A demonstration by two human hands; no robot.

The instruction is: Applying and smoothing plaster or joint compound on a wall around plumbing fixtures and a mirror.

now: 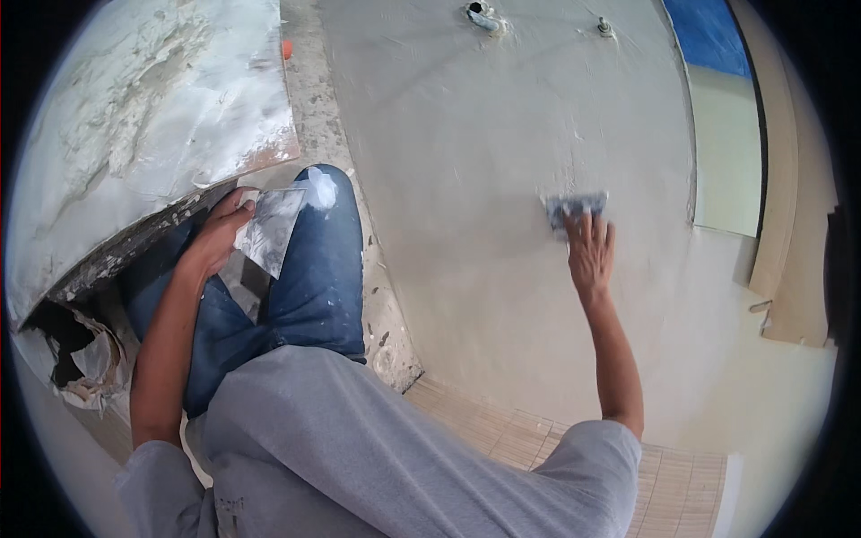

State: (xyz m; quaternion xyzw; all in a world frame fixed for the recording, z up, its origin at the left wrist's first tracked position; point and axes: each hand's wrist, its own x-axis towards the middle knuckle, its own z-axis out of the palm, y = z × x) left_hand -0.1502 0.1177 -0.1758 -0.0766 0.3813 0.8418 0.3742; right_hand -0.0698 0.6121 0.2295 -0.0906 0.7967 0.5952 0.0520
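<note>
My right hand (590,247) grips a wide putty knife (574,204), its blade pressed to the grey plastered wall (466,242) at arm's length. A ragged line of wet filler shows along the blade's upper edge, with faint streaks above it. Over my thighs, my left hand (222,231) is closed on the edge of a flat metal plastering blade (272,226) smeared with white and grey filler. The handle of the right-hand tool is hidden beneath my fingers.
A board (179,99) coated with wet plaster stands close at my left, above a torn-open bag (94,354). Two pipe fittings, an open pipe end (482,16) and a smaller stub (604,28), stick out of the wall. Wooden trim (776,179) runs along the right.
</note>
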